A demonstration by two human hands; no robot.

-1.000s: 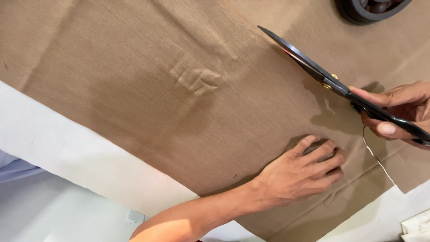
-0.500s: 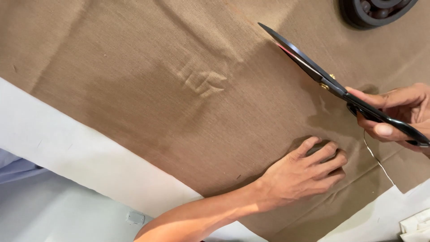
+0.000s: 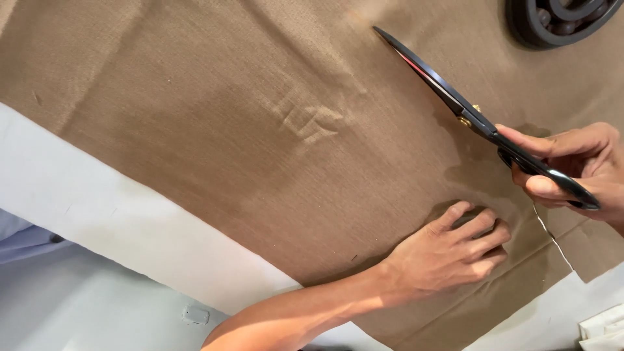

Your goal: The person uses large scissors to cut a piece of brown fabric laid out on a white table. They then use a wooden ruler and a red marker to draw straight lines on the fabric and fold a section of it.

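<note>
Left hand (image 3: 448, 253): flat on the brown fabric (image 3: 227, 130), palm down, fingers loosely curled, grasping nothing; forearm enters from the lower edge.
Right hand (image 3: 572, 166): wrapped around the handles of the black scissors (image 3: 474, 117), fingers through the loops.
Scissors: blades almost together, tip pointing up-left over the cloth, brass pivot screw showing.
Brown fabric: spread wide over the white table (image 3: 97, 214), small crease mark near its middle; a cut edge with a loose thread just right of the left hand.
Dark round object (image 3: 559, 23): lies on the fabric at upper right, partly out of frame.
</note>
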